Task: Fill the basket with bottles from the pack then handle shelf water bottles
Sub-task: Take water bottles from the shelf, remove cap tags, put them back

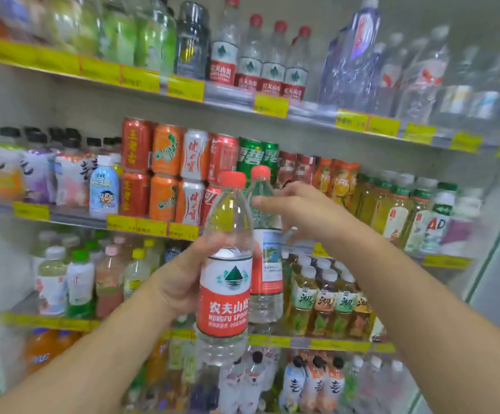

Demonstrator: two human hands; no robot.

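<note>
Shop drink shelves (272, 109) fill the background. Left hand (183, 282) grips two upright Nongfu Spring water bottles (227, 273). Right hand (296, 210), fingers loosely spread and empty, reaches toward the rear bottle's neck just beside it.

Red-capped bottles (260, 64) crowd the top shelf (230, 94); open air stays in front of it

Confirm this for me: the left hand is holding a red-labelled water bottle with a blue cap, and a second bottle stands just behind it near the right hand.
One detail is wrong: the cap is red, not blue. The head view shows the left hand gripping the red-labelled water bottle, whose cap is red. The rest holds: a second bottle sits just behind it, with the right hand at its upper part.
</note>
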